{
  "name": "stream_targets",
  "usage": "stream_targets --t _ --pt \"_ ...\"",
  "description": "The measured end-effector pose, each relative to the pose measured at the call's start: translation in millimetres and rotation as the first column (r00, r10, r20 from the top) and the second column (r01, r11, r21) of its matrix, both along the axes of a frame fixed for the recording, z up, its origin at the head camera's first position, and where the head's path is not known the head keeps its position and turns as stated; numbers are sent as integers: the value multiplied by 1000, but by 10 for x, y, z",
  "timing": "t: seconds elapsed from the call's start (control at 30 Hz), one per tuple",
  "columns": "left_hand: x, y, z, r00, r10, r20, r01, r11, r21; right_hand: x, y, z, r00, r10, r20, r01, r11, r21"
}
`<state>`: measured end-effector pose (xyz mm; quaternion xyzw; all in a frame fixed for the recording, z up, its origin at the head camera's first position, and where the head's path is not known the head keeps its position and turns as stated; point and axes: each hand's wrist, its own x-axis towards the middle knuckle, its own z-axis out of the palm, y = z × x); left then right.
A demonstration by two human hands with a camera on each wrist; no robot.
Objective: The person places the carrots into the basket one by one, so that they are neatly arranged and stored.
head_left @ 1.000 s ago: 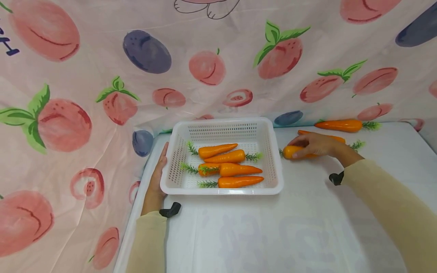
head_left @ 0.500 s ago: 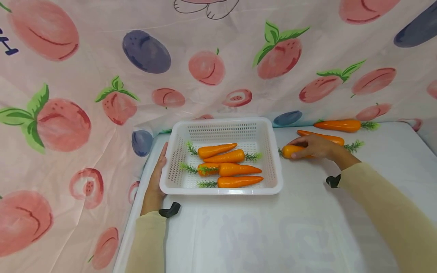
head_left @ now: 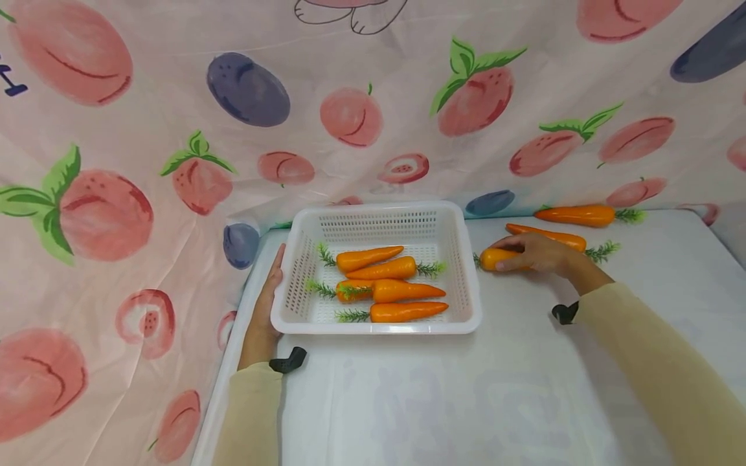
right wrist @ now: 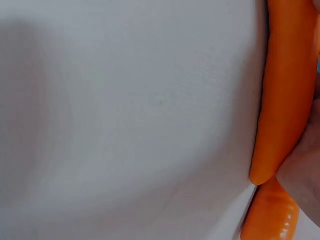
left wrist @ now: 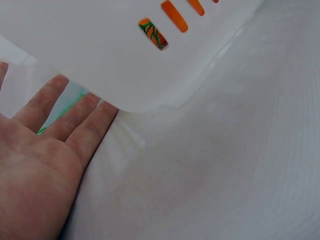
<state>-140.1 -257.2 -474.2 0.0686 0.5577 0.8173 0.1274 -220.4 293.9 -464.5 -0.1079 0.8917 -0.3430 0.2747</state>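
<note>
Right of the basket point(head_left: 375, 328), touched by the straight-fingered left hand point(head_left: 268, 299), a carrot point(head_left: 491, 259) is gripped by the right hand point(head_left: 541, 254).

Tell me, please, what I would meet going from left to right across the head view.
Bare left hand, white rectangular perforated plastic basket, glossy green-leaved orange carrot, bare right hand gripping that carrot, beige fabric right sleeve.

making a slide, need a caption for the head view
Left hand beside a white basket of carrots, right hand gripping another carrot outside it.
</note>
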Motion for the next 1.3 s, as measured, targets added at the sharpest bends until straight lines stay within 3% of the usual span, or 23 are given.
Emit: stream_targets --t 0.3,0.57,0.8,1.1,1.3 --pt "8 1 -44 999 31 21 -32 998 57 -3 -34 -32 1000 -9 -22 9 1000 18" --pt "62 -1 -44 997 65 34 -65 998 -17 -1 -37 -65 999 -31 -22 31 999 -9" --pt "3 -23 -59 999 35 18 -36 999 14 3 -39 -76 999 -39 -31 39 999 6" --pt "-38 -39 -38 1000 -4 -16 3 1000 -21 36 -27 84 1000 -13 6 13 1000 7" --pt "0 -34 -71 999 31 14 -30 999 -13 65 26 188 1000 -8 -8 9 999 37"
